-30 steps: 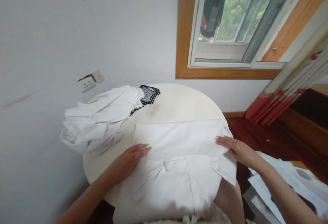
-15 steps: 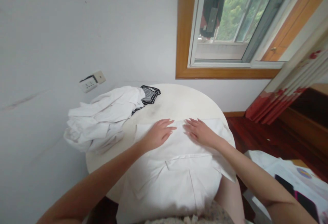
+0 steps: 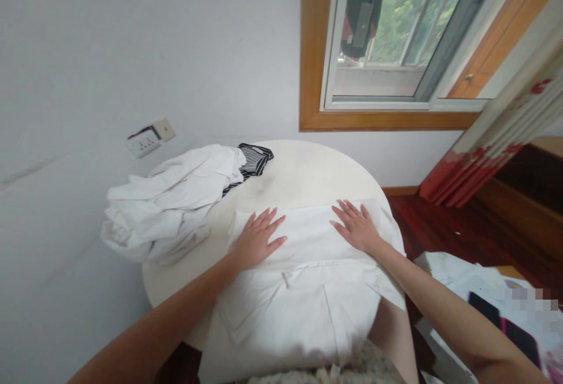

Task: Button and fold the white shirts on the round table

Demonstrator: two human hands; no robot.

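A white cloth garment (image 3: 303,302) lies spread over the near part of a round white table (image 3: 316,167) and hangs down over its front edge. Its far part is flat, with a straight seam running across; the nearer part has creases. My left hand (image 3: 257,240) rests flat on the left of the garment, fingers spread. On the right side of the same cloth, my right hand (image 3: 356,226) lies palm down with its fingers apart. Neither hand grips anything.
Rumpled white clothes (image 3: 171,196) lie at the table's left, with a black striped cloth (image 3: 255,161) beside them. A wall socket (image 3: 144,142) is behind. At the lower right, dark phone-like objects (image 3: 519,340) lie on white material. A window (image 3: 387,38) and curtain (image 3: 475,161) stand beyond.
My hands have moved apart across the garment, the left one leftward and the right one rightward. Their fingers are now more spread. The view has shifted slightly.
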